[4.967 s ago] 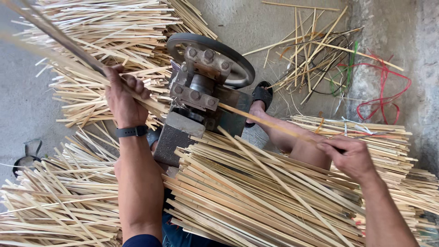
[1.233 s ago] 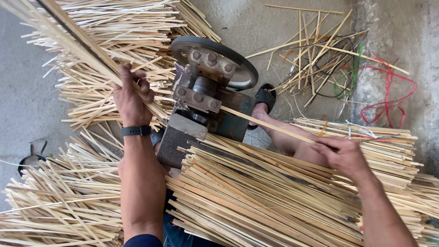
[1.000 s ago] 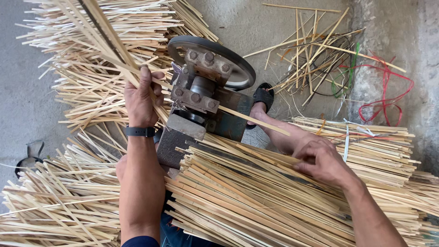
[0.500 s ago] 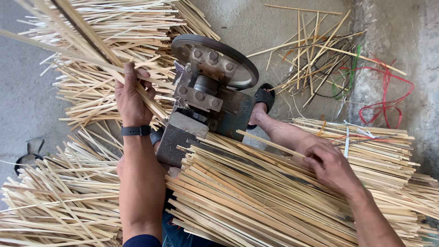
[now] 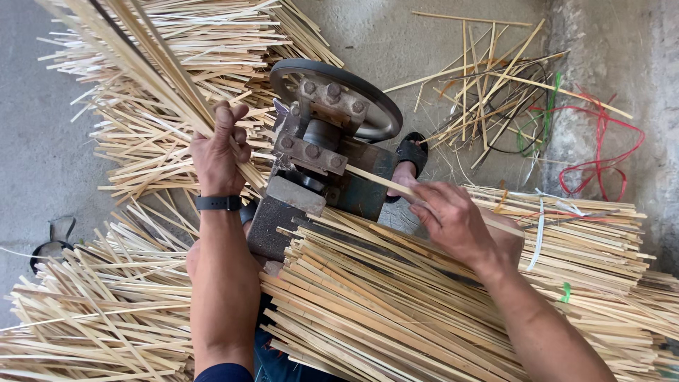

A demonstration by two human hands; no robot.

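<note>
A dark metal machine (image 5: pixel 311 170) with a round wheel (image 5: pixel 371 106) on top stands on the floor in the middle. My left hand (image 5: pixel 216 152) grips a bundle of split bamboo strips (image 5: pixel 145 60) that comes out of the machine's left side and runs up to the top left. My right hand (image 5: pixel 453 219) pinches a single bamboo strip (image 5: pixel 375 180) whose end lies at the machine's right side. Under my right arm lies a thick stack of bamboo sticks (image 5: pixel 396 304). A black band is on my left wrist.
Heaps of thin split strips (image 5: pixel 85 311) cover the floor at left and top left. Loose sticks with red, green and black cords (image 5: pixel 594 141) lie at the top right by a concrete step. A foot in a black sandal (image 5: pixel 410 159) rests beside the machine.
My right hand drew back to the stack, then came forward again with one strip up to the machine. My left hand stays closed on the bundle at the left, shifting only slightly.
</note>
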